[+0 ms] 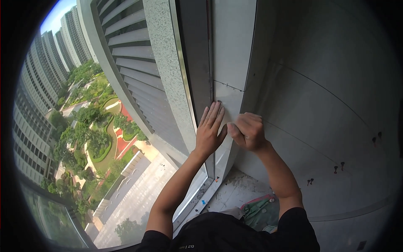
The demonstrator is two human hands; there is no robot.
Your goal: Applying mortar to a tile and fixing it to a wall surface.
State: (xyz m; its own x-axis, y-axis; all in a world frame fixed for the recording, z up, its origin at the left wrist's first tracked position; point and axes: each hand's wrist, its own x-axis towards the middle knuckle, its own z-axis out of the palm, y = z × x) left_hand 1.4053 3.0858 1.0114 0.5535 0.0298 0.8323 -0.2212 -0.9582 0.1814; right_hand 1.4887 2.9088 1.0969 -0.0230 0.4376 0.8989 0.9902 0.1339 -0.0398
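My left hand [210, 126] lies with straight fingers against the join between a dark vertical frame strip [197, 46] and a narrow light tiled column [231, 42], its fingertips just below a horizontal tile seam. Just to its right, my right hand [247, 130] is closed in front of the column, thumb toward my left hand; whatever it may hold is hidden.
A speckled pillar [159, 50], grey louvres [130, 54] and a high drop to a garden [96, 134] lie left. Small black and red pieces [336, 168] stick out from the right tiled wall [319, 105]. A green-and-pink bag [258, 214] lies on the dusty floor [231, 189].
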